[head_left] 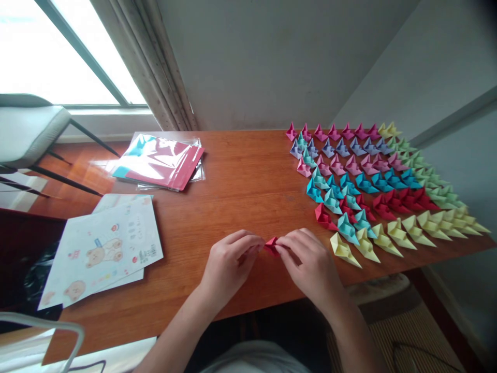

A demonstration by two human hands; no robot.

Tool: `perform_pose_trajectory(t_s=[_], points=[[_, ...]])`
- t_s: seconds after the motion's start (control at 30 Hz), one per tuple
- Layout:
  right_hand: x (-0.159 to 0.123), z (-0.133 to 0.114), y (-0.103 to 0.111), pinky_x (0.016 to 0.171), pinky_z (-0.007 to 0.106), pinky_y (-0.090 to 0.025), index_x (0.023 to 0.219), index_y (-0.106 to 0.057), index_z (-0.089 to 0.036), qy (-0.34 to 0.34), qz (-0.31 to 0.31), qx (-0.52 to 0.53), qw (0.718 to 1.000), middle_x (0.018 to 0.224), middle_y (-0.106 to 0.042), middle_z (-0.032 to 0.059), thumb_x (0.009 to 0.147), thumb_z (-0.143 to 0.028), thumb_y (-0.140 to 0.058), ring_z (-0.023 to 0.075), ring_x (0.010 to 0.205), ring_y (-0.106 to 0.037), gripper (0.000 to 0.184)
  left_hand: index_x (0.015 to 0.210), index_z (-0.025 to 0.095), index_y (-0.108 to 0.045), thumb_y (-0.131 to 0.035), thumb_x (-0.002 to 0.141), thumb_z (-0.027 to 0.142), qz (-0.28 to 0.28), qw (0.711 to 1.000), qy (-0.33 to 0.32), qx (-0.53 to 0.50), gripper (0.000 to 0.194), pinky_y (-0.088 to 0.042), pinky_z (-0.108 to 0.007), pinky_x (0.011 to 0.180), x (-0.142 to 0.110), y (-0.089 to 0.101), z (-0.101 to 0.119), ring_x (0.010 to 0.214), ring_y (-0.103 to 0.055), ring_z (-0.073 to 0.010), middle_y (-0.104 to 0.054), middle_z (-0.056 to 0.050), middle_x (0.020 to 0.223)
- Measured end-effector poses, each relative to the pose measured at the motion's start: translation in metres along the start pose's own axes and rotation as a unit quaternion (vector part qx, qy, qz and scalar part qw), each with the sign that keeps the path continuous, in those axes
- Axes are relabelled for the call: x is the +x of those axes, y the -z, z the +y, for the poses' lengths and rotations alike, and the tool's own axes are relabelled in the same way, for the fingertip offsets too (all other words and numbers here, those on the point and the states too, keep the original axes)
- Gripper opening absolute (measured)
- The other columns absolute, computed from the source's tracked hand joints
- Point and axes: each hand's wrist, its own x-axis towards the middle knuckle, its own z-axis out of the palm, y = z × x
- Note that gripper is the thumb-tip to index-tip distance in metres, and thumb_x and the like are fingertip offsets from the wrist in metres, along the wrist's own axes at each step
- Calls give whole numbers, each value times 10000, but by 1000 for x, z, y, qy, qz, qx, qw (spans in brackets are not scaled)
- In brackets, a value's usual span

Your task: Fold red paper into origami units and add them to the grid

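Dozens of folded paper boats (365, 183) sit in coloured rows, ahead and to the right of the right hand (310, 264), and look finished. One small red paper (271, 246) seems nearly shaped, with perhaps a little folding left. It lies between the hands, fingertips of the left hand (229, 261) and right pinching opposite ends.

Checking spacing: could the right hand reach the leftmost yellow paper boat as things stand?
Probably yes: the right hand sits close to that yellow paper boat, with nothing visible between them, though it holds a red folded paper.
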Motion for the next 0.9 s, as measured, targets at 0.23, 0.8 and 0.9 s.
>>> perform_pose_trajectory(t_s=[0.23, 0.8, 0.9], points=[[0, -2, 4, 739, 352, -470, 904, -653, -209, -5, -19, -7, 1000, 833, -636, 44, 953, -143, -558, 207, 812, -555, 126, 883, 203, -707, -586, 908, 97, 25, 1000, -7, 2, 162, -510, -186, 673, 2, 1, 0, 726, -674, -113, -724, -4, 828], [-37, 103, 146, 583, 339, -443, 806, -735, -213, -226, 236, -277, 904, 763, -679, 44, 818, -517, -602, 200, 602, -568, 332, 968, 197, -697, -572, 944, 159, -19, 998, -37, 54, 134, -514, -212, 660, -5, -6, -6, 710, -657, -128, -710, -17, 830], [-41, 142, 155, 758, 373, -496, 765, -741, -209, -167, 215, -359, 893, 831, -679, 77, 831, -495, -563, 261, 817, -654, 343, 981, 199, -692, -572, 946, 161, -25, 996, -47, 69, 131, -519, -218, 673, -5, -6, -7, 741, -674, -138, -723, -23, 862]])
